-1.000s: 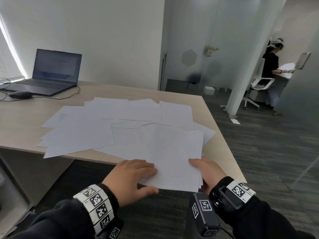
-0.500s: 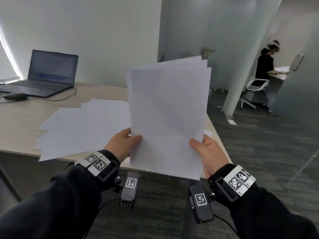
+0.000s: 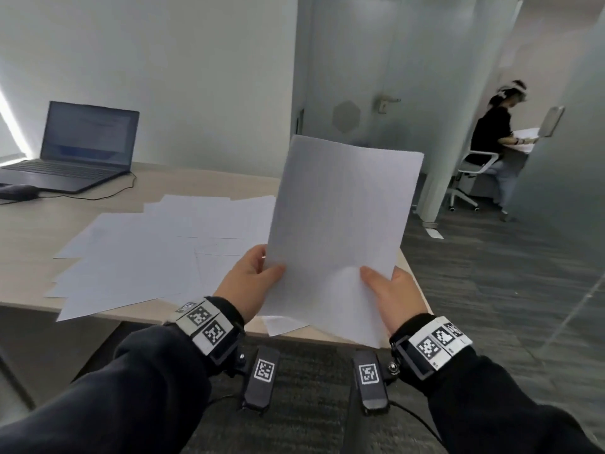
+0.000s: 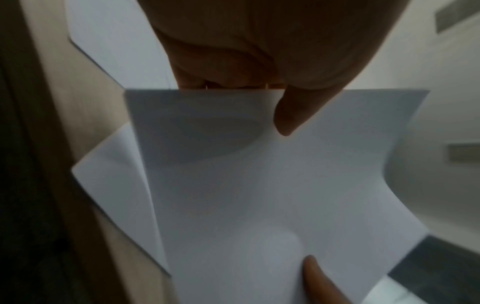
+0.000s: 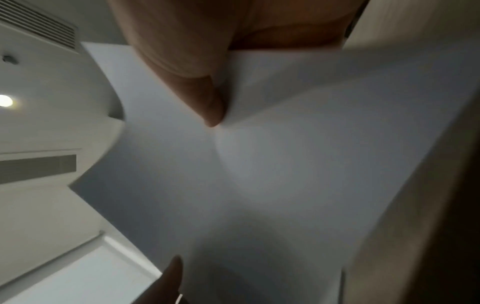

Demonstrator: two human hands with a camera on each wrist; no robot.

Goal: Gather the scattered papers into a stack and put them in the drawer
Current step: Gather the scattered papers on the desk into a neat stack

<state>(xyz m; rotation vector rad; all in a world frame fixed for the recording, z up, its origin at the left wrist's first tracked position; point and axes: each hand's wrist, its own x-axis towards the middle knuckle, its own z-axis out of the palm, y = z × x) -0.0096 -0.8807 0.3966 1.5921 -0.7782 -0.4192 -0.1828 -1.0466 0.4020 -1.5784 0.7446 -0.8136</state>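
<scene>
Left hand (image 3: 252, 283) and right hand (image 3: 391, 294) each pinch a bottom corner of the small sheaf of papers (image 3: 340, 231), raised over the desk's (image 3: 29, 237) near right edge — light, floppy, likely slippery sheets, best gripped at both side edges — more loose sheets (image 3: 157, 250) lie left.

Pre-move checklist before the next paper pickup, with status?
1. Left hand grips held stack: ok.
2. Right hand grips its lower right edge: ok.
3. Stack lifted off desk: ok.
4. Stack edges squared: cannot tell; the left wrist view shows an offset sheet, which may lie on the desk.
5. Loose papers gathered: not ok.
6. Drawer located: cannot tell, not in view.
</scene>
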